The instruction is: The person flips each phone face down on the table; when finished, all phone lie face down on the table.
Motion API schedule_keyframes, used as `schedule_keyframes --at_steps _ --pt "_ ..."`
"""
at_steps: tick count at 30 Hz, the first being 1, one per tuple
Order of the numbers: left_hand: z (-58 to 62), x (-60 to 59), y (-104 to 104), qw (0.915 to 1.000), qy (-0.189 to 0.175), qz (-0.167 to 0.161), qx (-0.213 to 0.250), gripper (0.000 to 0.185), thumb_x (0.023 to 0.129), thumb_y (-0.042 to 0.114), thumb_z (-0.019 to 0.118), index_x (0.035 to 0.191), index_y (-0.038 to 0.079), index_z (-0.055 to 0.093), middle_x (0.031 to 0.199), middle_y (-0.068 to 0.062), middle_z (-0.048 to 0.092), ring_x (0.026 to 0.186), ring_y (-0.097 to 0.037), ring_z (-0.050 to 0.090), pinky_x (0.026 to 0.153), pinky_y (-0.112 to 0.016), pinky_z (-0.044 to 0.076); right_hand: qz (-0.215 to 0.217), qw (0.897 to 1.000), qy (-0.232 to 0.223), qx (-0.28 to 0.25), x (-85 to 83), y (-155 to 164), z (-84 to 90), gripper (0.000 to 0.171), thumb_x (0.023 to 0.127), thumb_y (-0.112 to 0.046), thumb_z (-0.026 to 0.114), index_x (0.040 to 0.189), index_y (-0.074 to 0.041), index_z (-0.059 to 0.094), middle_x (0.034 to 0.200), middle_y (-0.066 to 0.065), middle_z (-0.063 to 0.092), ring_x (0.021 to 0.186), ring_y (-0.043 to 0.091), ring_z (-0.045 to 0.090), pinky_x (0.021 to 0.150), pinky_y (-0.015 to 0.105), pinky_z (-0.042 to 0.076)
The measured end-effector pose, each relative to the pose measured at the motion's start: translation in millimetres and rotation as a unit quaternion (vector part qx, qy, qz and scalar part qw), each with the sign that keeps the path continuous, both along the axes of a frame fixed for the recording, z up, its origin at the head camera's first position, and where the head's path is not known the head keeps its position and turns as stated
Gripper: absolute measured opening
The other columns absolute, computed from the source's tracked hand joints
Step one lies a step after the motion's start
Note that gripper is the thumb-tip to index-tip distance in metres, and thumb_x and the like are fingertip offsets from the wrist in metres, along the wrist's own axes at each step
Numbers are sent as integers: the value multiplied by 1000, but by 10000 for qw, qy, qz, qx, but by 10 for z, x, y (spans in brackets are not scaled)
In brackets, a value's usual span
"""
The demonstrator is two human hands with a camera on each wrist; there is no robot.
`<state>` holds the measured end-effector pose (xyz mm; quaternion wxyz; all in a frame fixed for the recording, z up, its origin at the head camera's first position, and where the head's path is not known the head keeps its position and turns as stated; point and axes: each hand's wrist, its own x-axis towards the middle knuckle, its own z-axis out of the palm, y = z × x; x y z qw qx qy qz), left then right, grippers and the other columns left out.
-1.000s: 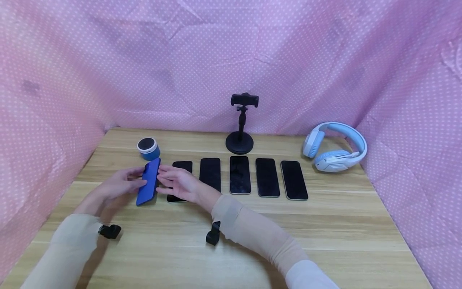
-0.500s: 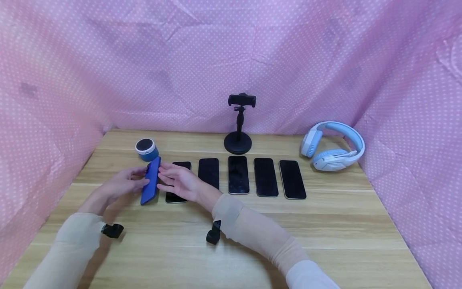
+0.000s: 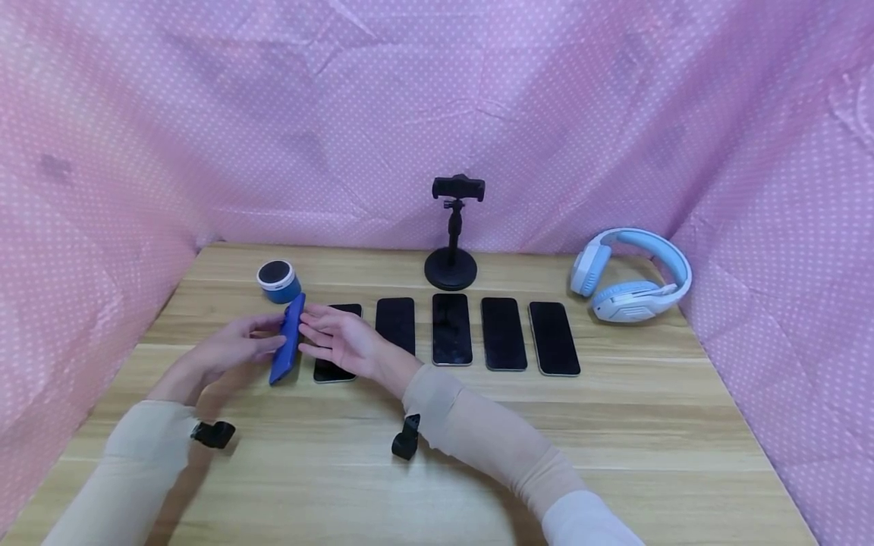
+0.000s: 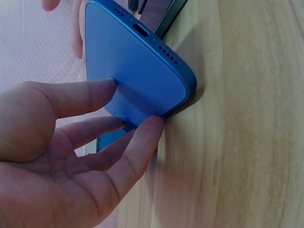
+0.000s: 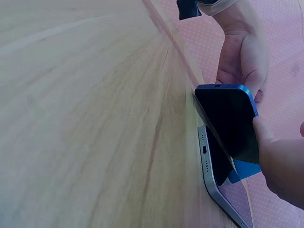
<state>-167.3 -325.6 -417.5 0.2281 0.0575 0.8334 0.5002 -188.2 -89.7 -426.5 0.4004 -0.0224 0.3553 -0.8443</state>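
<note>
Blue phone (image 3: pixel 287 339): stands tilted on its long edge on the table (image 3: pixel 437 447), at the left end of the row, leaning over the neighbouring dark phone (image 3: pixel 334 343); the tilt seems to keep the blue back towards the left and the screen towards the right.
Left hand (image 3: pixel 228 350): grip grasping the blue phone, with fingertips (image 4: pixel 142 130) curled against its back and lower edge, propping it up.
Right hand (image 3: pixel 341 343): grip released, fingers straight, the tips resting on the screen side, apparently steadying it.
Row: four more black phones (image 3: pixel 501 334) lie flat to the right, side by side.
Far left: small blue speaker (image 3: pixel 278 280), just beyond the blue phone.
Far middle: black phone stand (image 3: pixel 452 235).
Far right: blue-and-white headphones (image 3: pixel 631 277).
Surround: pink dotted cloth (image 3: pixel 437 114).
</note>
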Motion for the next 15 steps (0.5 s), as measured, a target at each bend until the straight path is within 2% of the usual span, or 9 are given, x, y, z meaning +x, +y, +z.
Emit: schedule_keyframes --at_steps 6,15 --pt "6 -12 -23 9996 -69 -102 235 69 106 19 56 154 -14 19 155 -37 29 137 -45 40 103 -44 50 -40 9999 -68 -90 -5 -3 11 56 101 -1 49 155 -3 37 154 15 45 142 28 42 115 47 38" --pt "19 -9 21 9927 -454 -43 1113 65 108 12 50 157 -11 14 156 -37 26 132 -32 48 102 -45 51 -53 9999 -79 -82 -5 -17 2 56 102 -2 50 156 -3 36 156 16 42 142 30 41 114 45 39"
